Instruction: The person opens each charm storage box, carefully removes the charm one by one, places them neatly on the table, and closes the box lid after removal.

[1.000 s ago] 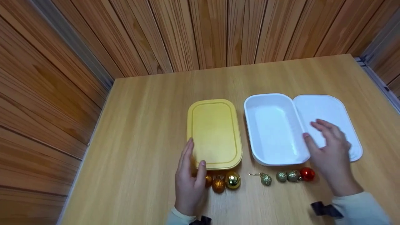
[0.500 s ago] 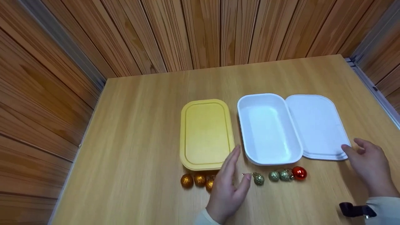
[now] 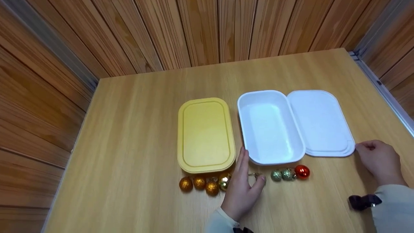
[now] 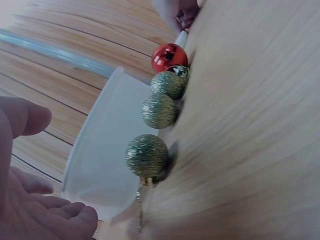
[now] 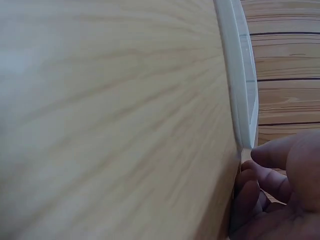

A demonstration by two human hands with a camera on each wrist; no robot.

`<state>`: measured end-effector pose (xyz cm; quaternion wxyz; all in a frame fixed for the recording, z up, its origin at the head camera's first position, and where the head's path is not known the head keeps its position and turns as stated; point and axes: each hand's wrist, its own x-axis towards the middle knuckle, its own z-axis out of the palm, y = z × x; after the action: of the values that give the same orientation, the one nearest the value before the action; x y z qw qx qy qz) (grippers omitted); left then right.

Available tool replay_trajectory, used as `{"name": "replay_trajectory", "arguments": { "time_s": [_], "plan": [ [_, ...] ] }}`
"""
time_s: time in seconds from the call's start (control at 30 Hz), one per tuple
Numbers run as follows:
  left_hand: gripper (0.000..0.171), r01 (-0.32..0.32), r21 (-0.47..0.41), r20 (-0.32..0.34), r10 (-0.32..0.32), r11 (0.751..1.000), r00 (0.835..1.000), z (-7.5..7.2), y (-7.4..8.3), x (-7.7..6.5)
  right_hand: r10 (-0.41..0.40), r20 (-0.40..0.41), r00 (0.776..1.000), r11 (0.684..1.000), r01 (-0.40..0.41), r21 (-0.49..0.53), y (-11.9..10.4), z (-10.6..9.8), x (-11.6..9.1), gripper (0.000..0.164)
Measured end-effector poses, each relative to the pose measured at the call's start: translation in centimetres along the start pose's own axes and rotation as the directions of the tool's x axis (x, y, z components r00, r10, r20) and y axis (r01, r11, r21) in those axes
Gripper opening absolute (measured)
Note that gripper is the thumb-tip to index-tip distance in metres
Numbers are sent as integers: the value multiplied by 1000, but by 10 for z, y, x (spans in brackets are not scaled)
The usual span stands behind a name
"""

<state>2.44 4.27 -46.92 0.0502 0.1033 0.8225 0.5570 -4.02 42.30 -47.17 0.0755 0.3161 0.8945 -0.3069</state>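
Observation:
My left hand (image 3: pixel 241 191) has its fingers straight, their tips at the near left corner of the open white box (image 3: pixel 271 129). Under its thumb lies a glittery green bauble (image 4: pixel 146 155), mostly hidden in the head view but plain in the left wrist view. At the near right corner of the white lid (image 3: pixel 323 123), my right hand (image 3: pixel 380 160) pinches the edge between thumb and curled fingers. The lid lies flat, right against the box's right side. In the right wrist view, the thumb (image 5: pixel 275 151) meets the lid's corner (image 5: pixel 246 137).
Left of the box is a yellow lidded box (image 3: pixel 207 136). Several orange baubles (image 3: pixel 199 183) and a shiny gold one (image 3: pixel 224 182) line its near side. Two more green baubles (image 3: pixel 281 174) and a red one (image 3: pixel 302 171) lie before the white box. Wooden walls (image 3: pixel 207 29) enclose the table.
My left hand has moved right, from the yellow box to the white box's corner. My right hand has gone from above the lid to its near right corner and now pinches it.

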Motion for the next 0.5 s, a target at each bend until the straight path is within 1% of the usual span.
{"name": "replay_trajectory", "arguments": {
  "time_s": [0.13, 0.23, 0.3, 0.37, 0.43, 0.5],
  "plan": [
    [81, 9, -18, -20, -10, 1000, 1000, -2, 0, 5, -74, -27, 997, 997, 74, -15, -5, 0, -2, 59],
    [82, 18, -31, -31, -19, 999, 999, -1, 2, 10, -103, -35, 994, 994, 102, -32, -6, 2, -3, 58],
    [82, 33, -29, -41, -34, 999, 999, 1, 3, 15, -89, -29, 996, 996, 89, -26, -6, 2, -3, 57],
    [80, 60, -38, -65, -62, 997, 996, 5, 4, 20, -72, -22, 997, 997, 72, -20, -5, 3, -3, 55],
    [79, 97, -53, -95, -102, 994, 990, 9, 5, 25, -62, -15, 998, 998, 62, -19, -3, 3, -3, 52],
    [76, 122, -68, -122, -129, 990, 984, 13, 6, 30, -50, -6, 999, 999, 50, -17, -2, 3, -3, 50]
  ]
}}
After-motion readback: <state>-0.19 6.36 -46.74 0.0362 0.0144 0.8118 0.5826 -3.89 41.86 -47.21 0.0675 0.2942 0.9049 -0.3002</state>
